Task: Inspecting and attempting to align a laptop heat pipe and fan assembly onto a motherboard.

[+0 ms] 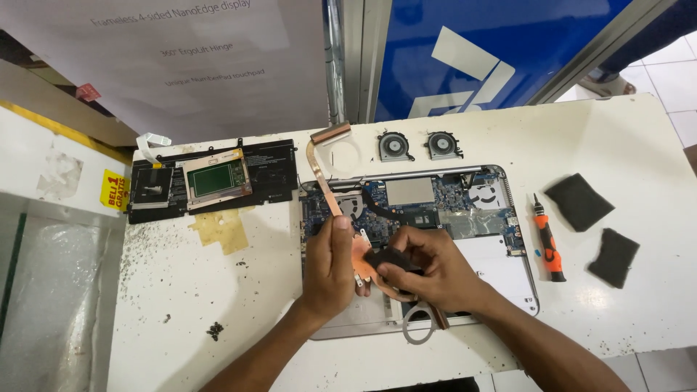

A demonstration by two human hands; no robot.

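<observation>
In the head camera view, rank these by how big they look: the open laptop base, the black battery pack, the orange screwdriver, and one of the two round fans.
1. Open laptop base
2. Black battery pack
3. Orange screwdriver
4. Round fan, smallest; its twin looks the same size.

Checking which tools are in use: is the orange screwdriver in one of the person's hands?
No: the orange screwdriver lies on the white table, right of the open laptop, away from both hands.
</observation>
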